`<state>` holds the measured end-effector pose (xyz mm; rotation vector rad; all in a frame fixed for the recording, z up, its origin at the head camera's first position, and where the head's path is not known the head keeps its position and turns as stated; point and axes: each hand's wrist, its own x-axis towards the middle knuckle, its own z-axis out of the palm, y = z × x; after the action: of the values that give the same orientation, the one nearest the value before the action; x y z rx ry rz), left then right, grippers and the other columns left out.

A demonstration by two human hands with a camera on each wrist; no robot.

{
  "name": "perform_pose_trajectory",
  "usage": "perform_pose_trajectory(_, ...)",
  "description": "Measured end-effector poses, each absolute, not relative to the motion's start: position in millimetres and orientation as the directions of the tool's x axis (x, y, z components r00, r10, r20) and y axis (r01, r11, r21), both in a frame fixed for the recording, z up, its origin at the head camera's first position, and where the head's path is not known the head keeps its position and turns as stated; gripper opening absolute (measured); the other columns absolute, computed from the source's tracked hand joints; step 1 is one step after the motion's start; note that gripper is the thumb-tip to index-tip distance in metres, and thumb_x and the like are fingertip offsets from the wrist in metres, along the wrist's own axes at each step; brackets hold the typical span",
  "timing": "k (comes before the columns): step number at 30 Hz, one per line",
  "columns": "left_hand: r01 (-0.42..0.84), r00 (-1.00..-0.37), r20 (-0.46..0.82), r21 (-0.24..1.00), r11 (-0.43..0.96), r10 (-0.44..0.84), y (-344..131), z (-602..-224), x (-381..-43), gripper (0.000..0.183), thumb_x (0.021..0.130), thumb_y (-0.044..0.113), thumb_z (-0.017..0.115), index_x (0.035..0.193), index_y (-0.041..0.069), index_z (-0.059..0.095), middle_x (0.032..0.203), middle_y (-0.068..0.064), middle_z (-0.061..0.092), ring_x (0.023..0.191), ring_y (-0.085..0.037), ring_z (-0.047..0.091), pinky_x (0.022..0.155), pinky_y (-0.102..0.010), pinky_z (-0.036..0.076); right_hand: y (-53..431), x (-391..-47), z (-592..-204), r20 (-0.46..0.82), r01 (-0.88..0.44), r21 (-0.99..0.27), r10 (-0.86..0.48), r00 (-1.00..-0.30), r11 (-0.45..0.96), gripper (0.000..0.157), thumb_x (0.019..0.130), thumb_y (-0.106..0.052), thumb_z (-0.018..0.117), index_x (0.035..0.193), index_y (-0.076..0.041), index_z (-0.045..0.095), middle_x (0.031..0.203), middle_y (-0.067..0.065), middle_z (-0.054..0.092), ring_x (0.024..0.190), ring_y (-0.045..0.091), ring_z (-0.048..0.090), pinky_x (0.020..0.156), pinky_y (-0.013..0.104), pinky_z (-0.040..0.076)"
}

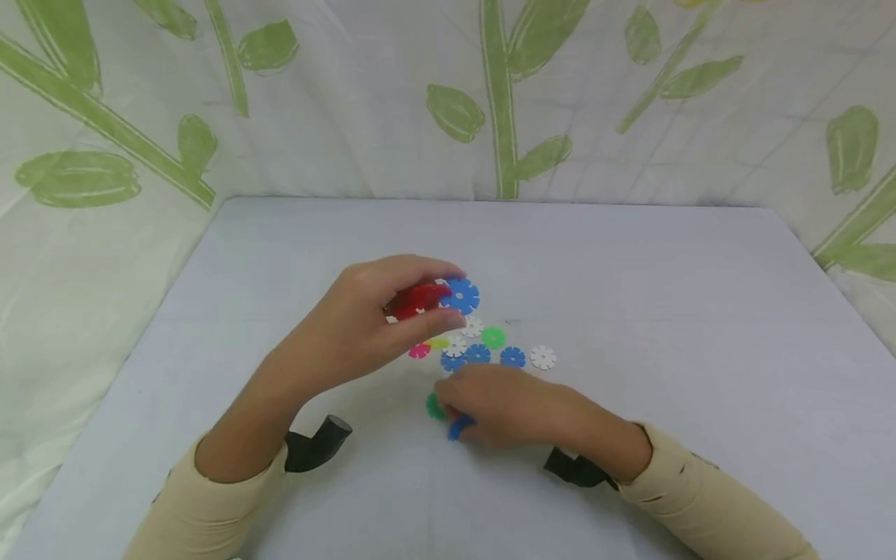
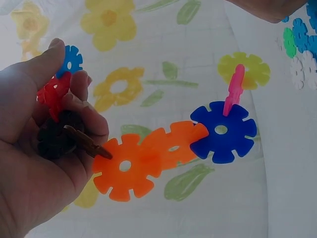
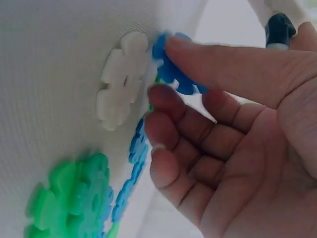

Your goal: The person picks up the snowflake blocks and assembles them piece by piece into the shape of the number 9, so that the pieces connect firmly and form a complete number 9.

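My left hand (image 1: 357, 319) is raised over the table and grips a chain of slotted plastic flower discs, notched into one another. Along it in the left wrist view run a light blue disc (image 2: 74, 60), a red disc (image 2: 54, 93), a black disc (image 2: 59, 135), a brown disc (image 2: 85, 141), two orange discs (image 2: 125, 167), a dark blue disc (image 2: 223, 133), a pink disc (image 2: 234, 90) and a yellow-green disc (image 2: 245, 69). Low over the table, my right hand (image 1: 514, 404) pinches a single blue disc (image 3: 181, 74) between thumb and fingers. Beside those fingers lies a green disc (image 1: 434, 405).
Loose discs lie in a cluster between and beyond the hands: several blue discs (image 1: 478, 355), white discs (image 1: 543, 357), a light green disc (image 1: 493, 337) and a pinkish-red disc (image 1: 419, 351). A leaf-patterned white curtain (image 1: 364, 117) hangs behind the pale table (image 1: 630, 272).
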<state>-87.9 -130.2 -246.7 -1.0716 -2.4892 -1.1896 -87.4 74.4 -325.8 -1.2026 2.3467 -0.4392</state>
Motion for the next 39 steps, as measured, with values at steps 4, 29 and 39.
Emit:
perform_pose_trajectory(4,0.687,-0.714,0.458,0.603,0.404,0.530,-130.9,-246.8,-87.8,0.040,0.087,0.015,0.081,0.123,0.007,0.068,0.109,0.002,0.069,0.086,-0.008,0.059,0.068,-0.026,0.055,78.7,-88.3,-319.2,-0.221,-0.656,-0.527,-0.832,-0.508,0.541,0.019,0.091,-0.015,0.076,0.094,-0.020,0.058,0.078,-0.013,0.054,0.075,0.006,0.054,0.069,0.020,0.049)
perform_pose_trajectory(29,0.700,-0.701,0.478,0.602,0.383,0.529,-132.4,-246.5,-88.9,0.040,0.086,0.014,0.081,0.123,0.006,0.068,0.109,0.002,0.069,0.086,-0.008,0.060,0.067,-0.026,0.055,115.8,-101.3,-267.3,0.518,-0.756,-0.600,-0.593,-0.616,0.262,0.018,0.091,0.003,0.070,0.106,-0.004,0.065,0.094,-0.004,0.068,0.077,0.006,0.063,0.069,0.027,0.057)
perform_pose_trajectory(39,0.690,-0.708,0.461,0.614,0.385,0.535,-131.6,-247.9,-90.0,0.040,0.087,0.014,0.081,0.124,0.007,0.068,0.109,0.002,0.069,0.088,-0.009,0.061,0.068,-0.027,0.056,116.2,-101.0,-268.7,0.593,-0.795,-0.552,-0.553,-0.585,0.250,0.018,0.090,0.007,0.068,0.105,-0.002,0.064,0.093,0.001,0.071,0.079,0.005,0.066,0.072,0.024,0.057)
